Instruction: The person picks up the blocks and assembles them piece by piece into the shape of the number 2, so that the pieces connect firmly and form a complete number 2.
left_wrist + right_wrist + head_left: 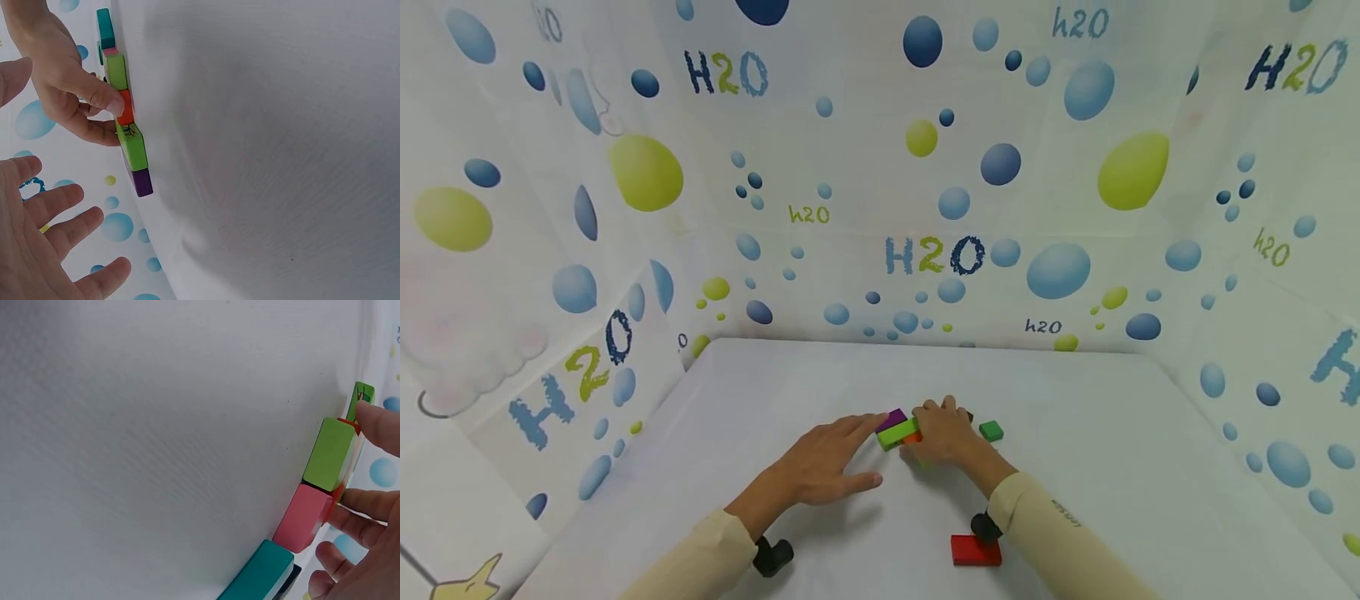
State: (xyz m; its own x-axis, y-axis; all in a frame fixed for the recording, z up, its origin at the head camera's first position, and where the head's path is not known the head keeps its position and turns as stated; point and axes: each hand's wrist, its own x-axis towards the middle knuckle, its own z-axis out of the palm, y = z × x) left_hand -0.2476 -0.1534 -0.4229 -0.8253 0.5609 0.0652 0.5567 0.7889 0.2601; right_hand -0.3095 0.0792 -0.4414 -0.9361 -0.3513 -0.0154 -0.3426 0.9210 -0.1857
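My right hand (947, 433) is over a group of coloured toy blocks, its thumb and fingers pinching the end of a printed light green block (892, 435). Beside the thumb is an orange-red block (127, 107). A purple block (892, 418) adjoins the printed block's far side. Another light green block (329, 453), a pink block (304, 519) and a teal block (259, 572) continue the row. My left hand (827, 462) hovers at the left with fingers spread, its fingertips near the purple block, holding nothing. The right hand hides part of the group in the head view.
A green block (991, 431) lies right of the right hand. Nearer, a red block (976, 551) sits under the right wrist camera, partly covered. The white table (1075, 400) meets patterned curtains (850, 167) at its back and sides.
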